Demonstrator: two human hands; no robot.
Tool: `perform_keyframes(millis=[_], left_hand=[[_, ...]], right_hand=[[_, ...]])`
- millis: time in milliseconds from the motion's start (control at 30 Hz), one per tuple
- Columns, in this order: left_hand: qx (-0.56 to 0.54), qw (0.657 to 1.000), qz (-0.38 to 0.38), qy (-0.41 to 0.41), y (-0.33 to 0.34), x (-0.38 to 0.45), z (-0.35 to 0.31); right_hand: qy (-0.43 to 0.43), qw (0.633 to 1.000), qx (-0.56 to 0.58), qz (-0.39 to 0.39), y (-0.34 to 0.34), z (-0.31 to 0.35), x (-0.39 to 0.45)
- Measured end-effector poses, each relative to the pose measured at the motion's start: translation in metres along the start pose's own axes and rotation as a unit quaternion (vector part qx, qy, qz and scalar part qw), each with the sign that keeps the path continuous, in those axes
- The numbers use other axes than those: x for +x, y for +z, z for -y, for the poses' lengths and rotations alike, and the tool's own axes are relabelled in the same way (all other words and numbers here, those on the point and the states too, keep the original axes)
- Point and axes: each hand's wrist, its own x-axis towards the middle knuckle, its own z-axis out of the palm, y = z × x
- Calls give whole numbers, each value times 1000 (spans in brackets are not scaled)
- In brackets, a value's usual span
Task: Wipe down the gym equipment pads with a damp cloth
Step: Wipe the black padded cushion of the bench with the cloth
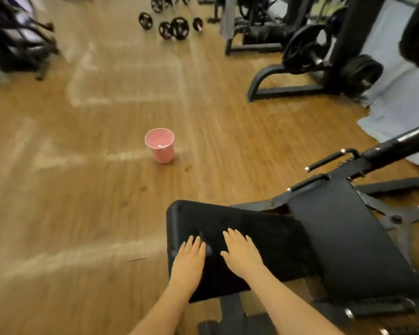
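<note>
Head view: both my hands, left hand & right hand, lie flat, fingers straight, on black cloth over pad; pink bucket at 11 o'clock.

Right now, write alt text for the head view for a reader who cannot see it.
Both hands, left hand and right hand, press flat on a dark cloth spread over a black bench pad. A pink bucket stands apart on the wooden floor, with weight plates beyond.
</note>
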Motion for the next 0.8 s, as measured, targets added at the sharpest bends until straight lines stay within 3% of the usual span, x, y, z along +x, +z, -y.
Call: perform_keyframes(millis=[100, 333, 533, 700, 800], left_hand=[[-16, 998, 1, -55, 25, -30, -9], [-5, 996, -50, -73, 59, -52, -26], [-95, 949, -266, -137, 120, -75, -26], [-116, 931, -324, -124, 145, -81, -35], [-145, 917, -355, -115, 147, -76, -33]], right_hand=[[-63, 998, 5, 11, 24, 9, -11], [-151, 986, 59, -33, 67, 20, -19], [-164, 955, 211, -133, 112, 30, -24], [-286, 936, 57, -200, 133, 25, -33], [-341, 912, 67, -217, 143, 28, -21]])
